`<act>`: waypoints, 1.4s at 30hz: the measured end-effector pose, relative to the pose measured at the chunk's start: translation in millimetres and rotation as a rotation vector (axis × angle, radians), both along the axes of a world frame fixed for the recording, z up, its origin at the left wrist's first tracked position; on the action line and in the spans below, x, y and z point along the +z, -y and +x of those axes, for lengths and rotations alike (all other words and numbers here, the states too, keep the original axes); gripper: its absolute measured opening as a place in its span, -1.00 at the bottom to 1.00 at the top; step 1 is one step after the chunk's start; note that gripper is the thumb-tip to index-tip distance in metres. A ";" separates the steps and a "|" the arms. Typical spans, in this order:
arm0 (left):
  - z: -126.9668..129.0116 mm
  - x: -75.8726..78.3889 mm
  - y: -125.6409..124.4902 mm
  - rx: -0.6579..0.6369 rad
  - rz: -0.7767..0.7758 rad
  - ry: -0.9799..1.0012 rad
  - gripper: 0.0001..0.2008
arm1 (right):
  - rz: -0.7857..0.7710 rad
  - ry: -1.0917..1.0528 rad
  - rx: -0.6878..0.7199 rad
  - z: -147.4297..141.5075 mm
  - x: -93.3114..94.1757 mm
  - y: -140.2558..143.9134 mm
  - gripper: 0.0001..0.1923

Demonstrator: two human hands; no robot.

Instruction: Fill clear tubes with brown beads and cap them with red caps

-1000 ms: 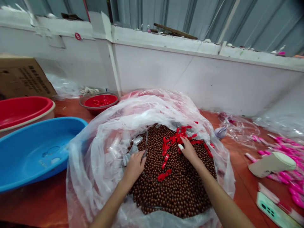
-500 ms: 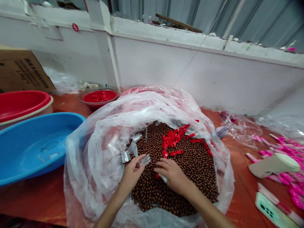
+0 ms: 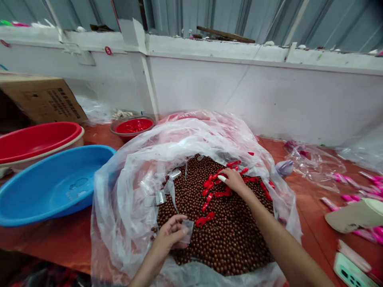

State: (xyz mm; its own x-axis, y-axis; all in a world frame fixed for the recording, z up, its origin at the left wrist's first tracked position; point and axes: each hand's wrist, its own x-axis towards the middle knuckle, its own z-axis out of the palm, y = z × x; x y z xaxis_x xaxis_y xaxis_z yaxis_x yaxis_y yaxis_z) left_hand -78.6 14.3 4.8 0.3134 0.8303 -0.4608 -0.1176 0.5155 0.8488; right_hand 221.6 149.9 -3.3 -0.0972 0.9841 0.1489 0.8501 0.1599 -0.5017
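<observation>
A large clear plastic bag (image 3: 128, 191) lies open on the table, full of small brown balls (image 3: 230, 235). Red plastic clips (image 3: 215, 187) lie scattered on top of the balls, and several small clear tubes (image 3: 167, 187) rest at the left side. My left hand (image 3: 170, 235) holds a small clear tube (image 3: 187, 231) near the front of the heap. My right hand (image 3: 235, 181) reaches into the cluster of red clips, fingers down on them; whether it grips one is hidden.
A blue basin (image 3: 54, 183) and a red basin (image 3: 36, 139) stand at the left. A small red bowl (image 3: 133, 126) sits behind the bag by the white wall. A cardboard box (image 3: 44, 99) is far left. Pink items (image 3: 350, 197), a cream device (image 3: 356, 215) and clear bags lie right.
My right hand has moved from beside my left hand back up to the red clips. My left hand has drawn toward me with the clear tube. The view has shifted slightly.
</observation>
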 end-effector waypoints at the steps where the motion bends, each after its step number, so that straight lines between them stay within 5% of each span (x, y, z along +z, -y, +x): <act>1: -1.0 -3.4 -0.5 -0.011 0.000 -0.008 -0.59 | 0.000 -0.047 -0.017 3.4 0.0 6.1 -0.76; 7: 11.8 -27.7 -7.9 -0.120 0.069 -0.090 -0.51 | 0.049 -0.287 -0.089 18.1 3.0 55.2 -0.65; 13: 37.8 -18.5 -12.3 -0.308 0.414 -0.467 -0.68 | 0.148 -0.272 -0.192 26.9 -14.8 122.4 -0.59; 22: 83.4 -31.6 -31.2 -0.449 0.542 -0.461 -0.72 | 0.115 -0.338 -0.193 5.1 -38.9 209.2 -0.58; 35: 128.1 -45.3 -43.3 -0.429 0.557 -0.457 -0.72 | 0.145 -0.314 -0.238 -2.5 -36.9 218.5 -0.53; 42: 156.3 -54.9 -41.0 -0.310 0.194 -0.079 -0.68 | 0.180 -0.356 -0.421 3.7 -31.4 205.4 -0.68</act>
